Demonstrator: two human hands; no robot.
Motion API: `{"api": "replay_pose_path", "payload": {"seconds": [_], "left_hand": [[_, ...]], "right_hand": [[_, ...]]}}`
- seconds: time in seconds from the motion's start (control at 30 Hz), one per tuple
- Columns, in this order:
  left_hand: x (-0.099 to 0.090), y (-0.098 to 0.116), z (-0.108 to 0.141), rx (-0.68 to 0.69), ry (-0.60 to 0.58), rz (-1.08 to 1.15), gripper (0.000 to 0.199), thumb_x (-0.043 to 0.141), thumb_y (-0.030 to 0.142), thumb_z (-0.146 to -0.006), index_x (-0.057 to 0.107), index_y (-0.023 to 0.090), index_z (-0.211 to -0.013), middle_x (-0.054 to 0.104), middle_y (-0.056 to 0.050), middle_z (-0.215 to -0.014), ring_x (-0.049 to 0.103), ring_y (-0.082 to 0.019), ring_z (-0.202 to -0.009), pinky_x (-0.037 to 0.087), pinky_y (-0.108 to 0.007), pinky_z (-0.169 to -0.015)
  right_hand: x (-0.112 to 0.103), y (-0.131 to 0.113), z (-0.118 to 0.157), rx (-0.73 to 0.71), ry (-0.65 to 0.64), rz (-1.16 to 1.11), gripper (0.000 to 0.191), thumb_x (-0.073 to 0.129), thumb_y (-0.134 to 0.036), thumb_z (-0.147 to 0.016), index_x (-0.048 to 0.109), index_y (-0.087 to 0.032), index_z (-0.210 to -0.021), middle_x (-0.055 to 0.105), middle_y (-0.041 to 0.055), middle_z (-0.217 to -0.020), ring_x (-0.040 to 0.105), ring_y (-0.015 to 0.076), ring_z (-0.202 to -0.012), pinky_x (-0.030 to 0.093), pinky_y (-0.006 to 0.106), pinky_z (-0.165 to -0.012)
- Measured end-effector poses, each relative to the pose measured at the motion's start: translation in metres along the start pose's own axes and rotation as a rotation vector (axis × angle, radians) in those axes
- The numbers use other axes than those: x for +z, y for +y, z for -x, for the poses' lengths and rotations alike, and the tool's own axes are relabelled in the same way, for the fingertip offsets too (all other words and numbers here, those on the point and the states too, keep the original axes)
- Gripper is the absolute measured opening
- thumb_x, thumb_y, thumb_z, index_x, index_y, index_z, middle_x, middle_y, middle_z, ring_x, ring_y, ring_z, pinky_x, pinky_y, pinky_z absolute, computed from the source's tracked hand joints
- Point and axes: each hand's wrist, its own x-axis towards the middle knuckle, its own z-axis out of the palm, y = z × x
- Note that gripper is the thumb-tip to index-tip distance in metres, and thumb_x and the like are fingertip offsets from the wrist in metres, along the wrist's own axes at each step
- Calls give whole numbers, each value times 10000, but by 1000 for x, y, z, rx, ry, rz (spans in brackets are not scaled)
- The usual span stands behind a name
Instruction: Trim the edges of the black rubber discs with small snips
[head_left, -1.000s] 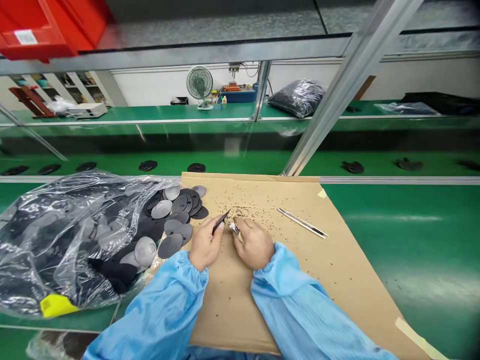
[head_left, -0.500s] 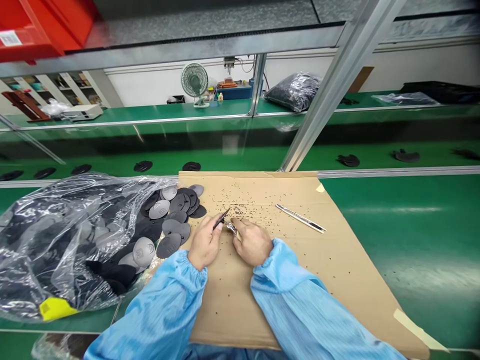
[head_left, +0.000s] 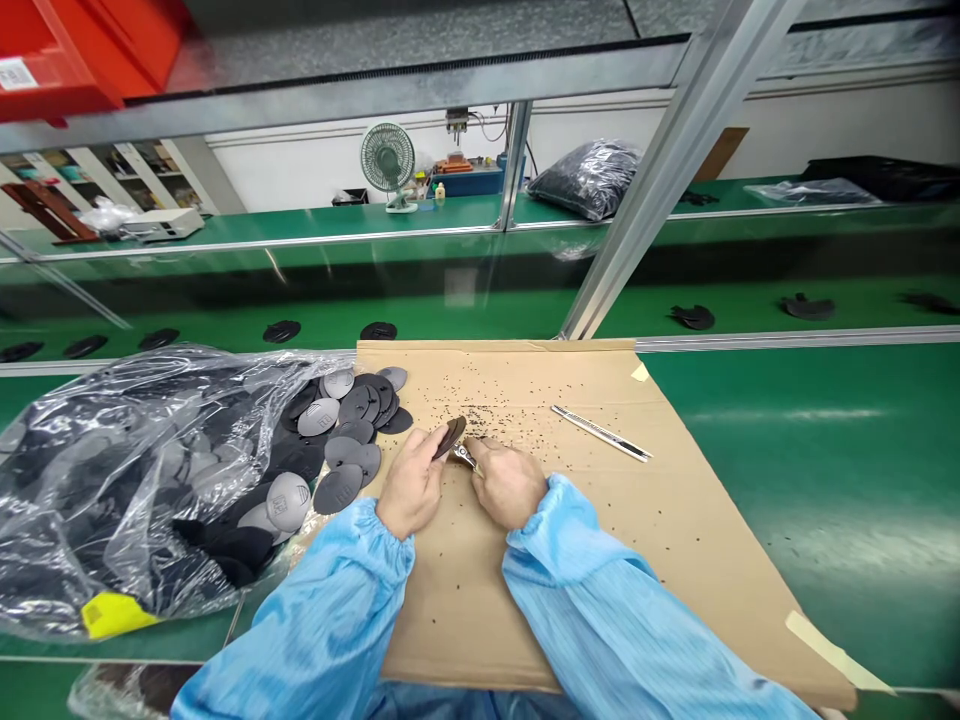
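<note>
My left hand (head_left: 411, 482) pinches a dark oval disc (head_left: 451, 437), tilted up over the cardboard sheet (head_left: 600, 560). Closed around a small pair of nippers (head_left: 464, 456) is my right hand (head_left: 508, 484); the metal jaws point at the disc's lower edge, and I cannot tell whether they touch it. Tiny black bits (head_left: 487, 415) lie scattered over the cardboard beyond both hands. To the left, a pile of grey and black oval discs (head_left: 339, 489) spills from a clear plastic bag (head_left: 135, 470).
A slim knife-like tool (head_left: 601, 433) lies on the cardboard at the right. Behind runs a green conveyor (head_left: 465, 300) carrying several spaced black parts (head_left: 282, 331). A slanted metal post (head_left: 675, 170) rises past the cardboard's far edge. A red bin (head_left: 90, 50) sits on the shelf above.
The disc in my left hand has turned, so more of its flat face shows now. My right hand with the nippers stays almost in place.
</note>
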Motion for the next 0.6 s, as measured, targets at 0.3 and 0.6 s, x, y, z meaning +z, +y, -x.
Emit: {"api": "replay_pose_path", "payload": {"seconds": [0.3, 0.6], "left_hand": [[0, -1, -5, -200, 74, 334, 365, 422, 449, -916, 623, 162, -810, 558, -41, -740, 531, -160, -713, 441, -288, -704], [-3, 7, -9, -564, 87, 1117, 386, 681, 499, -731, 512, 154, -771, 526, 15, -673, 435, -72, -528, 375, -232, -536]], "right_hand": [[12, 9, -5, -65, 245, -403, 217, 449, -146, -798, 614, -212, -923, 668, 25, -891, 600, 181, -825, 425, 255, -733], [19, 16, -9, 44, 584, -716, 325, 500, -311, -827, 590, -153, -1096, 654, 97, -986, 609, 231, -924, 470, 357, -866]]}}
